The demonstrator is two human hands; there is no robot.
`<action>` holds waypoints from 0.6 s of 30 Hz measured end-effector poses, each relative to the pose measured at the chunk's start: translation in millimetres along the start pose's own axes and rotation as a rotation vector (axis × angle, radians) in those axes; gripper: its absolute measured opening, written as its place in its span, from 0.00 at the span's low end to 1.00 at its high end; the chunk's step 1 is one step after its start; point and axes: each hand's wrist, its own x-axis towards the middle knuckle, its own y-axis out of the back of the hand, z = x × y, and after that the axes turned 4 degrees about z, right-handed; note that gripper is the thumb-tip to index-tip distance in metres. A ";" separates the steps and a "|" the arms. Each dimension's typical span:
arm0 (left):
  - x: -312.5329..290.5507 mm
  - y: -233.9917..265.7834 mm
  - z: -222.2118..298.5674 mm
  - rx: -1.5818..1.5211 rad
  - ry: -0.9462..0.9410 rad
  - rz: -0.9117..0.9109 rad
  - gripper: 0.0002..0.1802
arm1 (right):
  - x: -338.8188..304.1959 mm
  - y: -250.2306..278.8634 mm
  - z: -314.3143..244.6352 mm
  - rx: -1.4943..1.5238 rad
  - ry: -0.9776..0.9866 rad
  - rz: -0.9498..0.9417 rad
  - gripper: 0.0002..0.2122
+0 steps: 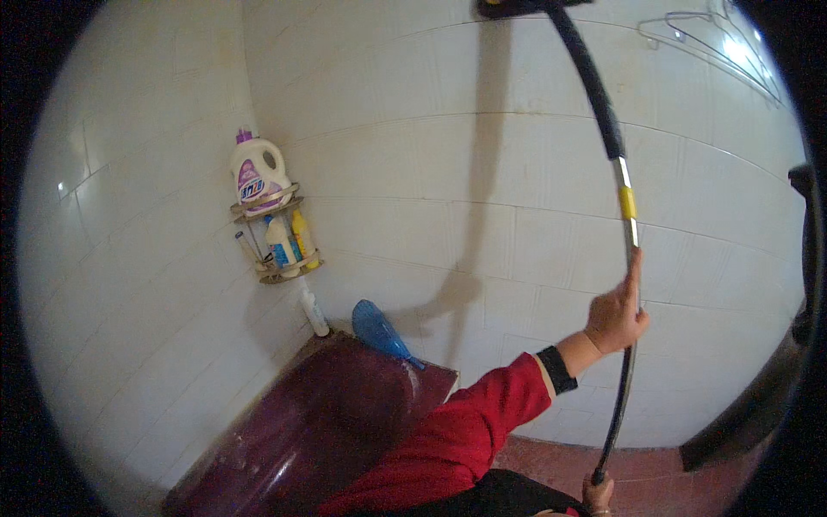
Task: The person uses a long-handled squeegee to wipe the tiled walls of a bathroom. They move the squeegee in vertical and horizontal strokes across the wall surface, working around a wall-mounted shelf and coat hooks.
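Observation:
A long-handled cleaning pole (622,172) with black and silver sections and a yellow band rises to the top edge. Its dark flat head (517,9) is partly cut off there, up by the tiled wall, so its exact kind cannot be told. My left hand (616,317), in a red sleeve, wraps the middle of the pole, index finger stretched up along it. Lower down, my right hand (598,493) grips the pole's bottom end; part of that hand is beyond the frame.
A corner rack (263,205) carries a white detergent jug (261,177) and several bottles. Below are a white bottle (314,312), a blue plastic scoop (379,332) and a glossy maroon surface (319,414). Wire hangers (706,43) hang at upper right; a dark pipe-like object (749,396) stands right.

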 end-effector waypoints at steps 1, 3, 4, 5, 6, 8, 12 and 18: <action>1.8 19.2 -13.8 0.036 0.069 -0.011 0.50 | 3.7 -2.8 -13.6 -0.007 0.115 0.037 0.10; 4.6 58.2 -44.7 0.089 0.014 0.103 0.51 | 21.2 -15.4 -40.8 -0.015 0.349 0.109 0.11; 5.5 77.2 -60.0 0.092 0.071 0.114 0.52 | 26.9 -21.9 -52.9 -0.073 0.369 0.107 0.11; 5.5 96.3 -75.1 0.112 0.115 0.134 0.52 | 34.0 -27.9 -66.4 -0.132 0.390 0.105 0.10; 5.8 115.7 -90.0 0.130 0.160 0.154 0.53 | 40.2 -33.6 -81.5 -0.227 0.368 0.106 0.10; 10.3 156.8 -119.2 0.123 0.210 0.208 0.53 | 47.9 -41.1 -116.8 -0.142 0.482 0.014 0.10; 27.2 243.8 -171.3 0.114 0.285 0.293 0.54 | 51.4 -49.0 -202.0 -0.067 0.655 -0.244 0.12; 54.8 353.9 -234.9 0.230 0.219 0.499 0.53 | 53.6 -87.3 -308.3 0.259 0.635 -0.633 0.12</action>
